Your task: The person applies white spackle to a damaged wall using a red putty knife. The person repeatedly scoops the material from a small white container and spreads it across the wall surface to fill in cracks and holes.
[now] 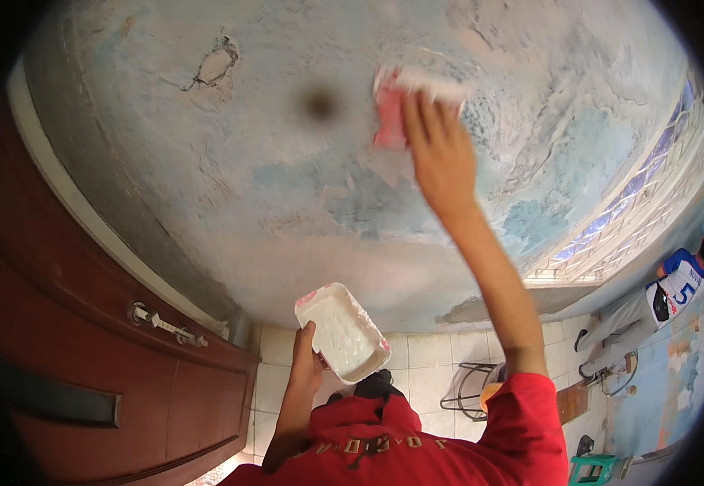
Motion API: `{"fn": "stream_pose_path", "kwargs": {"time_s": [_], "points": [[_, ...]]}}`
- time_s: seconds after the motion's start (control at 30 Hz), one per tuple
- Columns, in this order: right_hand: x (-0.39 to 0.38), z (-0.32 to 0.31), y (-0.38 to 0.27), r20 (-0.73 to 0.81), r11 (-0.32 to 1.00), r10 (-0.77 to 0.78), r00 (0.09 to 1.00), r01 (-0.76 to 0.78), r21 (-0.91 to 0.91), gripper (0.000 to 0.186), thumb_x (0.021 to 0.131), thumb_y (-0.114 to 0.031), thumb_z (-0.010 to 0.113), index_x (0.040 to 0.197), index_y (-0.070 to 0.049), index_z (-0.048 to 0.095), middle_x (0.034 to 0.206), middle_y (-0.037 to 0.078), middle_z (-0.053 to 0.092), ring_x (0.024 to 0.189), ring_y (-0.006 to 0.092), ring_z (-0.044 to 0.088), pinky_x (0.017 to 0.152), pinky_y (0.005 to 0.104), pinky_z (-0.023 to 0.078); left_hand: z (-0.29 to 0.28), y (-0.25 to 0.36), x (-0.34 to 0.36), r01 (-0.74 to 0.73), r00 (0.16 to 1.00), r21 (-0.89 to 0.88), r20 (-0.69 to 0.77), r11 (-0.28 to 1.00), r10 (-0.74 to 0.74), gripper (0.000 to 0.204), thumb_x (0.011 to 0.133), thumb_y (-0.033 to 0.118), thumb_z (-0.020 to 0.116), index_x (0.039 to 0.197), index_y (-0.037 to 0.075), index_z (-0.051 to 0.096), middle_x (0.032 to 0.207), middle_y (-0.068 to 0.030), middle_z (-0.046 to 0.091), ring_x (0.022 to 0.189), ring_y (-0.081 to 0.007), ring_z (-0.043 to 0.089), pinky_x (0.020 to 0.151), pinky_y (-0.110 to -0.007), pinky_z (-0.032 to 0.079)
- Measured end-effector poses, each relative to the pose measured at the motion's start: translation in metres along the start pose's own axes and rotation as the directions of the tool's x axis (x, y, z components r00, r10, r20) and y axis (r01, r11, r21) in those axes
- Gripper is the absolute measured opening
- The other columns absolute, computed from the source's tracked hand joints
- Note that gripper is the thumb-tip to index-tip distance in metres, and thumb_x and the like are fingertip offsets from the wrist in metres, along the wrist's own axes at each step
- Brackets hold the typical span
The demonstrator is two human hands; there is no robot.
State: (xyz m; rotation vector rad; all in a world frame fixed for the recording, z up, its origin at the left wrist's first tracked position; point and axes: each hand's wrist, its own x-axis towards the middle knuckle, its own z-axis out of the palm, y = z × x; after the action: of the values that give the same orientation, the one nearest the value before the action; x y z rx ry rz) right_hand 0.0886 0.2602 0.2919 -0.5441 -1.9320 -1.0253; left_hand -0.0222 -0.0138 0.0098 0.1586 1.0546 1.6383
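My right hand [441, 154] is raised against the wall [271, 138], its fingers pressed over a flat pinkish-red spreader [390, 117]. White paste coats the spreader's upper edge, which lies at the wall; hand and tool are slightly blurred. Low in front of my body, my left hand [309, 360] grips a white rectangular tray [365, 371] by its left side, thumb on the rim. Smeared white paste covers the inside of the tray, and pink marks show along its rim. Patchy blue, grey and white, the wall has rough, cracked areas.
A brown door [117, 348] with a metal handle [165, 324] stands at left. At right is a window with a white grille [635, 211]. Another person [680, 283] works at the far right. A dark metal stool frame [469, 393] and a green stool [592, 468] stand on the tiles.
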Motion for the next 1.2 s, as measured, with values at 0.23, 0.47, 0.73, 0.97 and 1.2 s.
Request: {"fn": "stream_pose_path", "kwargs": {"time_s": [0.23, 0.47, 0.73, 0.97, 1.2], "points": [[-0.12, -0.001, -0.062, 0.371, 0.926, 0.01, 0.929, -0.148, 0.347, 0.053, 0.087, -0.007, 0.058, 0.14, -0.001, 0.057, 0.137, 0.018, 0.062, 0.117, 0.036, 0.061, 0.093, 0.0441, 0.053, -0.001, -0.004, -0.009, 0.009, 0.998, 0.019, -0.067, 1.0, -0.007, 0.067, 0.097, 0.058, 0.057, 0.145, 0.015, 0.043, 0.133, -0.0092, 0.061, 0.113, -0.0266, 0.066, 0.077, -0.047, 0.058], [0.065, -0.041, 0.041, -0.134, 0.991, 0.063, 0.989, -0.047, 0.123, 0.047, 0.086, -0.003, 0.057, 0.132, -0.008, 0.063, 0.122, 0.011, 0.068, 0.105, 0.0303, 0.065, 0.086, 0.0414, 0.053, 0.003, 0.0, -0.014, 0.0, 0.999, 0.009, -0.044, 1.0, 0.0, 0.065, 0.097, 0.058, 0.057, 0.145, 0.015, 0.044, 0.135, -0.0091, 0.06, 0.115, -0.0261, 0.065, 0.081, -0.047, 0.058], [-0.071, 0.005, -0.057, 0.181, 0.985, -0.026, 0.983, -0.005, 0.171, 0.054, 0.084, -0.007, 0.061, 0.138, -0.001, 0.059, 0.128, 0.015, 0.062, 0.105, 0.0306, 0.063, 0.083, 0.0379, 0.055, 0.006, -0.001, -0.018, 0.066, 0.995, -0.053, -0.074, 0.996, -0.07, 0.072, 0.1, 0.052, 0.057, 0.154, 0.008, 0.038, 0.15, -0.0117, 0.052, 0.139, -0.03, 0.051, 0.115, -0.047, 0.043], [0.034, -0.037, -0.006, 0.034, 0.973, 0.061, 0.998, -0.067, 0.219, 0.047, 0.086, -0.007, 0.059, 0.133, -0.007, 0.062, 0.124, 0.01, 0.065, 0.104, 0.0313, 0.063, 0.084, 0.042, 0.054, -0.007, -0.005, -0.013, -0.035, 0.999, -0.045, -0.041, 0.998, 0.033, 0.062, 0.098, 0.055, 0.058, 0.142, 0.013, 0.045, 0.133, -0.0103, 0.059, 0.119, -0.0255, 0.063, 0.088, -0.045, 0.057], [0.044, -0.008, -0.024, 0.053, 0.997, 0.017, 0.998, -0.021, 0.073, 0.048, 0.083, -0.01, 0.061, 0.129, 0.004, 0.06, 0.123, 0.017, 0.061, 0.1, 0.0327, 0.061, 0.079, 0.0429, 0.055, 0.013, -0.006, -0.019, -0.071, 0.989, -0.026, -0.131, 0.997, 0.067, 0.062, 0.098, 0.052, 0.06, 0.141, 0.01, 0.044, 0.133, -0.0109, 0.057, 0.118, -0.026, 0.062, 0.086, -0.045, 0.058]]}}
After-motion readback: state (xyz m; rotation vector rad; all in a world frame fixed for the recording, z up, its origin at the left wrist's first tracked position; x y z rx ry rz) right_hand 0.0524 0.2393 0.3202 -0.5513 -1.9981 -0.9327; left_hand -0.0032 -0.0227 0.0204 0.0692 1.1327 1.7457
